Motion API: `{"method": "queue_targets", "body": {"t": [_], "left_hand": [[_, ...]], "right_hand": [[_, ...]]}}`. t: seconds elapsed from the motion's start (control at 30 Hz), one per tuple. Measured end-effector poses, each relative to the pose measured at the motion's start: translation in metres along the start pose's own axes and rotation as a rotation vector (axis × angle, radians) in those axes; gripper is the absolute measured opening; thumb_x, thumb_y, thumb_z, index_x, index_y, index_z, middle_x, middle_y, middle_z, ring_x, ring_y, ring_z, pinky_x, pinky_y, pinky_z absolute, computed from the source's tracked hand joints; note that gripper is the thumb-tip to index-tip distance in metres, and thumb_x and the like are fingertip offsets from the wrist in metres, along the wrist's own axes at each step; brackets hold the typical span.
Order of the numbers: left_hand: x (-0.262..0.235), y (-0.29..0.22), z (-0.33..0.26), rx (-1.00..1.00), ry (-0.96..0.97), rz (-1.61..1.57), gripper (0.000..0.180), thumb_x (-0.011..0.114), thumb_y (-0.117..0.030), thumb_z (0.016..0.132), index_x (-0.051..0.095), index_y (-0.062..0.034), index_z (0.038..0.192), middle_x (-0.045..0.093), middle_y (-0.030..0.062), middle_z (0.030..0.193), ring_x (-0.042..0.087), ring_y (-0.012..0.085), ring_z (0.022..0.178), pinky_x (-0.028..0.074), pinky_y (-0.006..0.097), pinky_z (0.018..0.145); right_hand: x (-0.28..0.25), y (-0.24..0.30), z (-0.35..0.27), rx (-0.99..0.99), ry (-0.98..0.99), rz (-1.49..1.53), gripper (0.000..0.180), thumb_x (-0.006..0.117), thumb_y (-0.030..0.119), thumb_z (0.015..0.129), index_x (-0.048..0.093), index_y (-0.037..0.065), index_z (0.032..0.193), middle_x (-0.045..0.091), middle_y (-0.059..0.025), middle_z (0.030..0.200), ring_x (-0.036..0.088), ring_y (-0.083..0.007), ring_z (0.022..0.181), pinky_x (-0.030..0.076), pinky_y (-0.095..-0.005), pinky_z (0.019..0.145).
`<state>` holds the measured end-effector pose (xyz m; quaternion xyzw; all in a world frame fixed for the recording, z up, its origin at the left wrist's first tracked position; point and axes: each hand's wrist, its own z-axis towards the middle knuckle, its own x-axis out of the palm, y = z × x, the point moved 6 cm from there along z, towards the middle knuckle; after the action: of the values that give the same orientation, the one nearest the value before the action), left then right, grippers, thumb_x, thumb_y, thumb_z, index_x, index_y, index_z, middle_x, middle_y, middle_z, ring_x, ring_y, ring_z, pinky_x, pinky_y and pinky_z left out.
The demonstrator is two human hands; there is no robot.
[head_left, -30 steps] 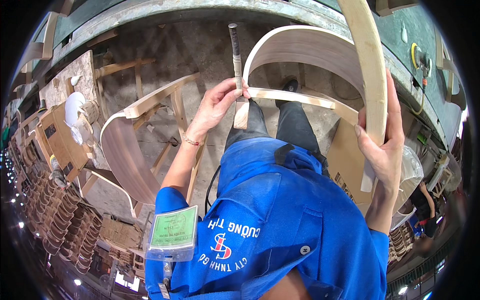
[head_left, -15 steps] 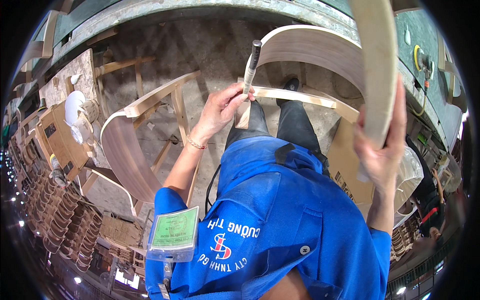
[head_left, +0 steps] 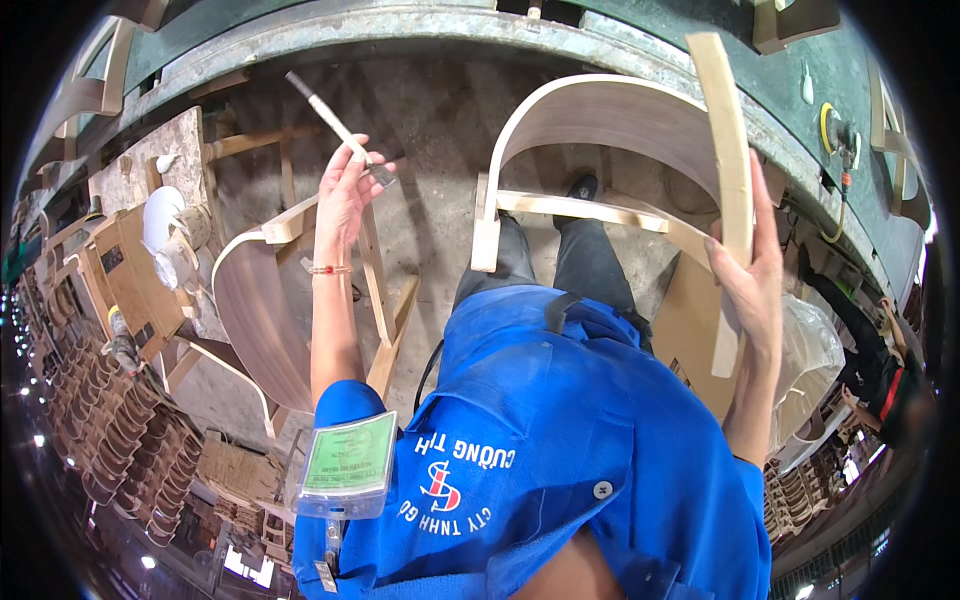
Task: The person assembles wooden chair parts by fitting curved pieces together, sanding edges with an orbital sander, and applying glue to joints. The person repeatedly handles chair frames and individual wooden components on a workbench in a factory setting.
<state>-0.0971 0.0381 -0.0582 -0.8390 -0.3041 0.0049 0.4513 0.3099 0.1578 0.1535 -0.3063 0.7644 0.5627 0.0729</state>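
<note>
My left hand (head_left: 344,195) is raised at the left, its fingers closed round a scraper (head_left: 328,115) with a slim pale handle, dark at its tip. The flat grey blade points down toward the right. My right hand (head_left: 752,280) grips a pale wooden leg of a chair frame (head_left: 600,125), thumb on the near side and fingers along the outer side. That frame has a wide curved back band and a straight rail across my legs. Its left leg end (head_left: 485,245) rests by my thigh.
A second curved chair frame (head_left: 262,320) stands at the left, near my left forearm. Beyond is a green workbench (head_left: 640,40) with a yellow-rimmed sander (head_left: 832,130) and hose. A cardboard box (head_left: 140,270) sits far left; clear plastic wrap (head_left: 808,345) lies right. Another person is at far right.
My left hand has moved away from the chair frame to the left with the scraper, now turned. The leg in my right hand has dropped lower and farther from the camera.
</note>
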Motion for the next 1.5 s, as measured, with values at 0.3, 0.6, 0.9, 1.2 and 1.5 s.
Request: {"method": "queue_targets", "body": {"t": [0.3, 0.6, 0.9, 1.2, 1.5], "left_hand": [[0.107, -0.010, 0.008, -0.122, 0.307, 0.208, 0.032, 0.057, -0.027, 0.097, 0.056, -0.0131, 0.126, 0.068, -0.0007, 0.093, 0.070, 0.0129, 0.084, 0.055, 0.026, 0.072], [0.230, -0.093, 0.142, 0.306, 0.405, 0.446, 0.038, 0.050, -0.023, 0.099, 0.051, 0.0021, 0.128, 0.065, 0.0126, 0.107, 0.066, 0.0199, 0.090, 0.054, 0.033, 0.080], [0.145, -0.014, 0.010, 0.189, 0.044, 0.552, 0.067, 0.054, -0.042, 0.097, 0.033, -0.0034, 0.147, 0.044, 0.0136, 0.146, 0.045, 0.0250, 0.132, 0.033, 0.036, 0.110], [0.024, 0.076, -0.169, -0.044, -0.630, 0.928, 0.055, 0.041, -0.041, 0.101, 0.042, -0.0032, 0.140, 0.046, 0.0153, 0.139, 0.044, 0.0259, 0.128, 0.033, 0.033, 0.107], [0.186, 0.087, -0.024, -0.554, -0.100, 0.186, 0.034, 0.070, -0.041, 0.085, 0.062, -0.0095, 0.096, 0.062, 0.0022, 0.083, 0.059, 0.0130, 0.077, 0.047, 0.028, 0.068]], "right_hand": [[0.033, -0.095, 0.017, 0.073, 0.075, 0.173, 0.084, 0.062, 0.001, 0.076, 0.024, 0.006, 0.151, 0.030, -0.0148, 0.154, 0.031, -0.0231, 0.141, 0.026, -0.0333, 0.114], [0.031, -0.078, 0.197, -0.266, 0.007, 0.085, 0.086, 0.074, 0.019, 0.076, 0.030, 0.001, 0.147, 0.063, -0.0128, 0.097, 0.063, -0.0154, 0.074, 0.053, -0.0292, 0.060], [-0.106, -0.128, 0.159, -0.060, -0.175, 0.206, 0.051, 0.061, 0.020, 0.094, 0.047, 0.008, 0.141, 0.064, -0.0094, 0.112, 0.059, -0.0123, 0.099, 0.050, -0.0258, 0.083], [-0.224, -0.352, 0.008, 0.471, -0.414, 0.197, 0.045, 0.063, 0.026, 0.094, 0.053, 0.007, 0.134, 0.064, -0.0022, 0.093, 0.059, -0.0071, 0.080, 0.047, -0.0200, 0.062], [-0.143, -0.360, 0.021, 0.771, 0.059, 0.659, 0.049, 0.075, 0.041, 0.080, 0.059, 0.010, 0.115, 0.065, -0.0056, 0.084, 0.063, -0.0124, 0.076, 0.052, -0.0281, 0.067]]}}
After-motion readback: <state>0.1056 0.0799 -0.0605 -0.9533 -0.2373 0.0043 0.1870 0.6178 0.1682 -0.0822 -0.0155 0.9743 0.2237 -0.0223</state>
